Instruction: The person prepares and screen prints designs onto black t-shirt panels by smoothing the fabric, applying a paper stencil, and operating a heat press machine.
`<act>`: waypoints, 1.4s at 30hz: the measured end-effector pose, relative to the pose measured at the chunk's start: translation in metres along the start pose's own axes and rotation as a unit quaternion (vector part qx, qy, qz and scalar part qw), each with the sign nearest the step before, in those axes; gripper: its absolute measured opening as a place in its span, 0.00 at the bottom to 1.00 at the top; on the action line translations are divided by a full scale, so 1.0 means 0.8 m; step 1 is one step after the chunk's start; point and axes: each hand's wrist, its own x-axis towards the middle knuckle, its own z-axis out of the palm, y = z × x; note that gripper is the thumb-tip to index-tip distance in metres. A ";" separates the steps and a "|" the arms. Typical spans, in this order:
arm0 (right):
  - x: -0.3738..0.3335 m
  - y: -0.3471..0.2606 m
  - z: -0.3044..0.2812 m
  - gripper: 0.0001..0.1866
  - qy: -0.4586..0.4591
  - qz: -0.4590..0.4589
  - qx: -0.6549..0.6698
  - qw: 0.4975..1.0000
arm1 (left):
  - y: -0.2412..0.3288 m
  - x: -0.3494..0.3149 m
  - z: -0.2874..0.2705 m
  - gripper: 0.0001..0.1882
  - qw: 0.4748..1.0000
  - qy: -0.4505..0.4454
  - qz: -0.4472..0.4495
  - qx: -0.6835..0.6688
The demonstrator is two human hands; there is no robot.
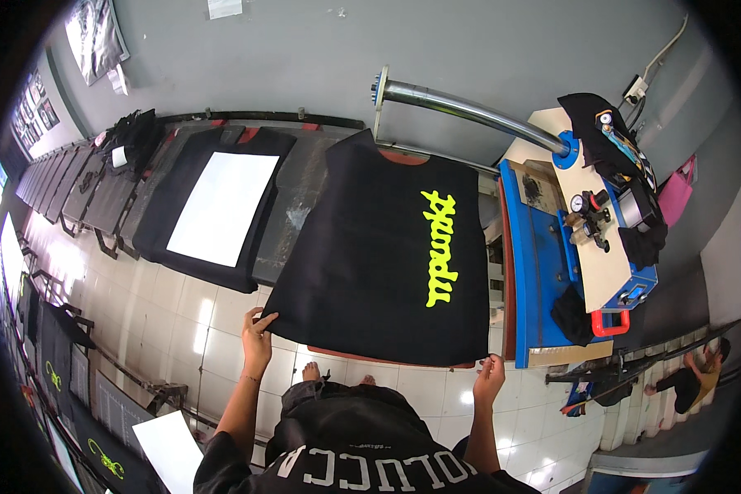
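Observation:
A black T-shirt lies spread over a reddish-brown board, its neck opening at the far end. Bright yellow-green lettering runs along its right side. My left hand pinches the near left corner of the hem between thumb and fingers. At the near right corner, my right hand has its fingers closed on the hem. Between my hands the hem hangs slightly past the board's near edge, and most of the board is hidden under the fabric.
To the left, a white sheet covers part of another black garment on a long rack of boards. A blue and cream heat press with a red handle stands close on the right. A person sits at far right.

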 end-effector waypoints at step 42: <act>-0.020 -0.305 0.163 0.34 -0.443 0.001 0.292 0.848 | 0.083 0.019 -0.027 0.39 0.983 0.065 0.102 0.138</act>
